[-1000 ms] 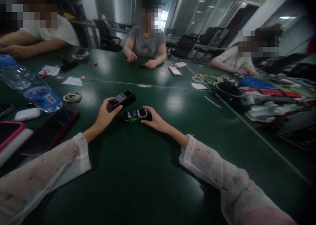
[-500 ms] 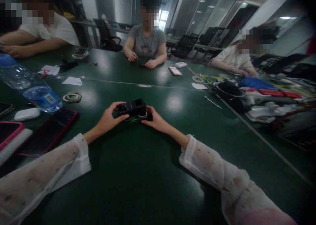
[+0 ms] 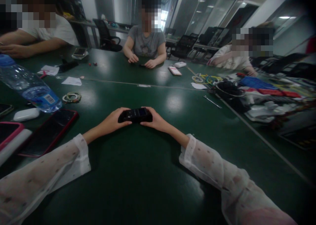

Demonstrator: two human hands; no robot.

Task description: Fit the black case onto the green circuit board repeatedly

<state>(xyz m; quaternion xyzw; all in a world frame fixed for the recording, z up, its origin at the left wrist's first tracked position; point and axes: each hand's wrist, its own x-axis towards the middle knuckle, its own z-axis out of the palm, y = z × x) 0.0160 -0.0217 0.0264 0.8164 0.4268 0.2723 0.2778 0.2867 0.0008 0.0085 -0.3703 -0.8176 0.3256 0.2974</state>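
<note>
I have the left hand (image 3: 115,119) and right hand (image 3: 156,120) gripping opposite ends of 1 black device (image 3: 135,114) over the green table (image 3: 138,179). I can't tell if it rests there. Left of it is 1 bottle (image 3: 39,95).

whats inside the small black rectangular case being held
A dark bluish rectangular screen shows through the top of the small black rectangular case. Whatever else lies inside is covered, and the left grip and right grip partly hide its ends.
</note>
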